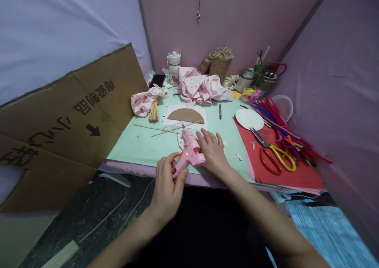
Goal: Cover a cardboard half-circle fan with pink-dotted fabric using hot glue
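A pink hot glue gun (189, 147) with a small lit orange light is gripped at its handle by my left hand (168, 181). Its nozzle points away from me, toward the table's back. My right hand (211, 149) rests beside the gun, fingers spread and reaching toward the tabletop; whether it touches the gun I cannot tell. Beyond the nozzle, a half-round piece of brown cardboard (186, 115) lies on white patterned cloth (204, 112). Thin wooden sticks (161, 133) cross in front of it. Part of a small spotted piece (180, 140) shows behind the gun.
Large scissors (271, 149) lie on red sheets (296, 173) at the right, beside a white disc (249, 119) and colourful pipe cleaners (278, 118). Crumpled pink cloth (201, 86), a bottle (174, 68) and twine (221, 62) stand behind. A cardboard panel (118, 86) borders the left.
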Tool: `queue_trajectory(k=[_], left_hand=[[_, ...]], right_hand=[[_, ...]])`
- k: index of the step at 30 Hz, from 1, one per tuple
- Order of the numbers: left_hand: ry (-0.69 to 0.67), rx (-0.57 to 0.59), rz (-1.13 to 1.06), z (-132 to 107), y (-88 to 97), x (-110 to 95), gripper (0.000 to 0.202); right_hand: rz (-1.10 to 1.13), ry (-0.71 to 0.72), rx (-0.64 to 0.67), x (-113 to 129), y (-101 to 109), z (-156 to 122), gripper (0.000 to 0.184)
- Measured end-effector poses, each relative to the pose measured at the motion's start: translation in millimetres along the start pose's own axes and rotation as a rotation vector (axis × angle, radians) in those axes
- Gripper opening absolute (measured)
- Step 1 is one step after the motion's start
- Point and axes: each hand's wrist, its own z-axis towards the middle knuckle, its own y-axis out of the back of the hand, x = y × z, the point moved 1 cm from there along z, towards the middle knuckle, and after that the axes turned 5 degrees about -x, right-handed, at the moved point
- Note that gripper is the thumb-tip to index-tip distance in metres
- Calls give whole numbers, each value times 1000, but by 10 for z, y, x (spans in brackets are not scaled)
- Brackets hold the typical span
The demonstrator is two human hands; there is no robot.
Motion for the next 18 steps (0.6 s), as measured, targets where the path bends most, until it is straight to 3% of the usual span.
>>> queue_trajectory(k=[2, 5, 8, 10, 12, 16, 18], left_hand=[[-15, 36, -49, -73, -169, -40, 33], [-81, 86, -87, -162, -390, -141, 37], [-183, 104, -95, -239, -623, -302, 40], [-255, 129, -96, -285, -765, -416, 40], [-306, 179, -85, -303, -850, -490, 41], [-380, 343, -70, -132, -760, -379, 49], [-374, 331, -23, 83, -629, -186, 40]], right_hand=[[182, -72, -46, -31, 109, -290, 62], [650, -250, 102, 23, 262, -810, 49], [926, -583, -47, 161, 301, -1158, 45], [964, -761, -219, 243, 260, -1219, 46], [1006, -851, -376, 277, 216, -1178, 47], [1109, -833, -466, 149, 267, -1030, 40], [1126, -792, -491, 14, 372, -991, 32]])
